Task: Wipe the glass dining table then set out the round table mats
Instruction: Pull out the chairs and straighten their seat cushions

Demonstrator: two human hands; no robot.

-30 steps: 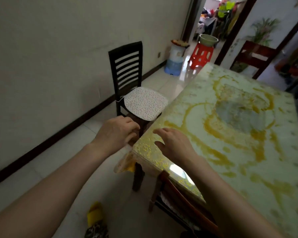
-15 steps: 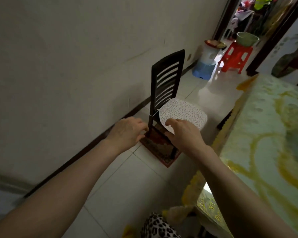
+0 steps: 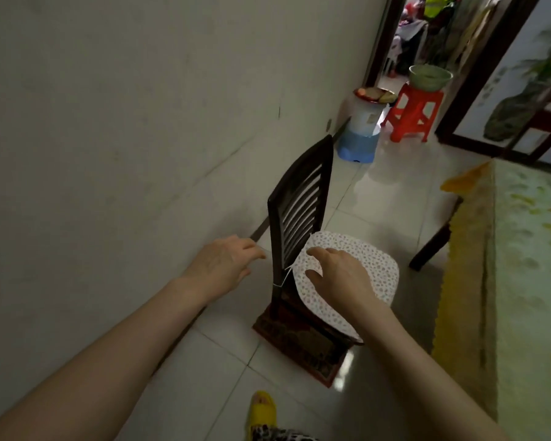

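R hand lies flat, fingers relaxed, holding nothing, on the round white speckled fabric mat on the dark wooden slat-back chair, left of the bench; L hand hovers released beside chair back, so R grip is nearer for pickup

Plain off-white wall fills 9 to 11 o'clock. Glossy white tiled floor reflects daylight. Dark wooden slat-back chair at centre. Red plastic stool and dark-framed doorway at 1 o'clock.
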